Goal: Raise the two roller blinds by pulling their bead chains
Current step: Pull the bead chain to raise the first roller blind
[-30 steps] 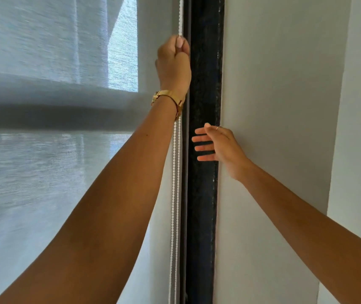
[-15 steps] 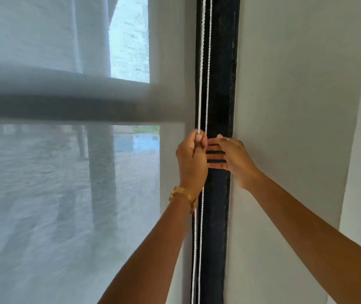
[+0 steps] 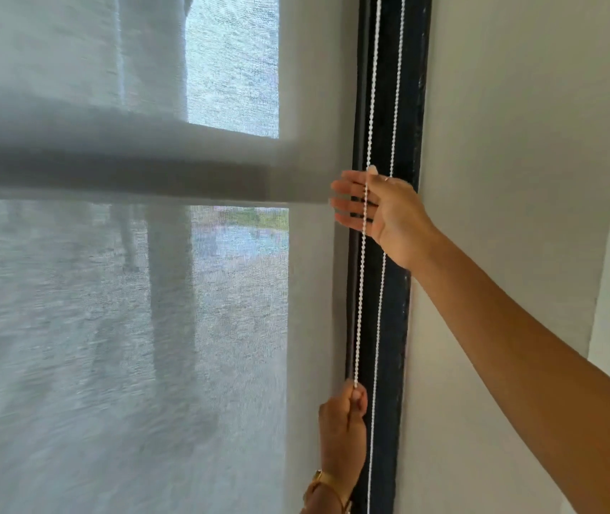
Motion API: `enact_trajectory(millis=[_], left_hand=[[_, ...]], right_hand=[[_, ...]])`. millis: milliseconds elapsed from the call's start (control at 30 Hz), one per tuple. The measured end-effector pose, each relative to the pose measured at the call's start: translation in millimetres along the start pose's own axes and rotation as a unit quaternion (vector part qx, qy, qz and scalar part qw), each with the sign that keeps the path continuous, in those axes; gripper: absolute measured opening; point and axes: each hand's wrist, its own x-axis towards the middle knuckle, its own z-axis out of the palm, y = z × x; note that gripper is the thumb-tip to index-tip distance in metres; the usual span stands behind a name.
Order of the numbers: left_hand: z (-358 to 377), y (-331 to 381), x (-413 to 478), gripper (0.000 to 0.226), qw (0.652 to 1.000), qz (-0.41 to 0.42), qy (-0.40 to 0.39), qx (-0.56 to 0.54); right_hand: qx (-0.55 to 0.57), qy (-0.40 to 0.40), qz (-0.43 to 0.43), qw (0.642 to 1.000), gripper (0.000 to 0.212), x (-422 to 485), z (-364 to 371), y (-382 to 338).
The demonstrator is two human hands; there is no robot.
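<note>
A white bead chain point(image 3: 361, 291) hangs as two strands in front of a black window frame point(image 3: 392, 328). My left hand point(image 3: 344, 421), with a gold watch on its wrist, is low down and shut on the left strand. My right hand point(image 3: 377, 213) is higher, fingers spread flat, with the left strand running across its palm and the right strand point(image 3: 379, 309) passing behind it. A sheer grey roller blind point(image 3: 129, 328) covers the window to the left; a second blind's dark bottom bar point(image 3: 118, 168) crosses it at the level of my right hand.
A plain white wall point(image 3: 518, 142) fills the right side, with a corner edge at the far right. Through the sheer fabric I make out a pillar and ground outside.
My left hand has pulled the chain strand down from above head height to near the bottom of the view. My right hand stays open and now lies against the chain higher up.
</note>
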Motion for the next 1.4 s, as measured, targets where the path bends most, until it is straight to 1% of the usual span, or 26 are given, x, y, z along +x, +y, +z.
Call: enact_trajectory(millis=[67, 167, 200, 267, 333, 400, 467, 533, 633, 700, 767, 833, 867, 900, 967, 1033, 1100, 1233, 1333, 1400], left_hand=[[-1, -11, -10, 0.045, 1.000, -0.009, -0.007, 0.023], [-8, -22, -14, 0.039, 0.998, -0.019, -0.032, 0.044], [-12, -22, -13, 0.038, 0.998, -0.016, -0.046, 0.051], [-22, -15, -9, 0.040, 0.995, -0.017, -0.089, 0.038], [-34, -7, -3, 0.040, 0.986, -0.046, -0.157, 0.013], [-47, -1, 7, 0.033, 0.977, -0.064, -0.202, -0.005], [-58, 8, 19, 0.025, 0.975, -0.063, -0.206, -0.046], [-66, 25, 35, 0.031, 0.978, -0.046, -0.189, -0.081], [-71, 65, 60, 0.039, 0.982, 0.014, -0.161, -0.097], [-70, 99, 75, 0.037, 0.981, 0.052, -0.148, -0.116], [-68, 135, 87, 0.035, 0.973, 0.083, -0.156, -0.147], [-64, 172, 97, 0.041, 0.968, 0.119, -0.156, -0.160], [-62, 191, 103, 0.043, 0.967, 0.133, -0.143, -0.166], [-60, 208, 108, 0.044, 0.967, 0.137, -0.126, -0.176], [-57, 236, 118, 0.042, 0.968, 0.113, -0.102, -0.198], [-53, 247, 122, 0.036, 0.970, 0.081, -0.102, -0.206], [-48, 245, 115, 0.034, 0.971, 0.064, -0.109, -0.204], [-41, 230, 102, 0.039, 0.958, 0.093, -0.060, -0.264], [-39, 232, 101, 0.040, 0.953, 0.108, -0.047, -0.278], [-38, 234, 97, 0.041, 0.952, 0.118, -0.049, -0.277]], right_hand=[[-0.042, 0.032, -0.026, 0.998, 0.036, 4, 8, -8], [-0.146, 0.096, -0.117, 0.978, 0.032, 2, 13, 1], [-0.152, 0.116, -0.145, 0.971, 0.034, -2, 14, 5], [-0.109, 0.136, -0.166, 0.971, 0.037, -10, 17, 9], [-0.090, 0.145, -0.178, 0.969, 0.038, -17, 19, 8], [-0.096, 0.155, -0.194, 0.964, 0.038, -26, 22, 9], [-0.101, 0.164, -0.200, 0.961, 0.039, -39, 19, 20], [-0.108, 0.161, -0.200, 0.960, 0.039, -54, 14, 37], [-0.115, 0.160, -0.182, 0.963, 0.036, -81, 13, 75], [-0.112, 0.163, -0.173, 0.965, 0.036, -100, 16, 106], [-0.121, 0.172, -0.149, 0.966, 0.035, -118, 18, 137], [-0.150, 0.195, -0.128, 0.961, 0.032, -137, 17, 162], [-0.177, 0.210, -0.126, 0.953, 0.035, -147, 15, 173], [-0.206, 0.219, -0.127, 0.945, 0.039, -158, 13, 186], [-0.237, 0.222, -0.110, 0.939, 0.045, -182, 9, 215], [-0.246, 0.225, -0.061, 0.941, 0.047, -204, 4, 243], [-0.250, 0.223, -0.005, 0.942, 0.040, -217, -1, 259], [-0.221, 0.205, 0.055, 0.952, 0.029, -222, -7, 266], [-0.144, 0.178, 0.088, 0.970, 0.030, -220, -5, 261], [-0.138, 0.141, 0.098, 0.975, 0.033, -217, -6, 257]])
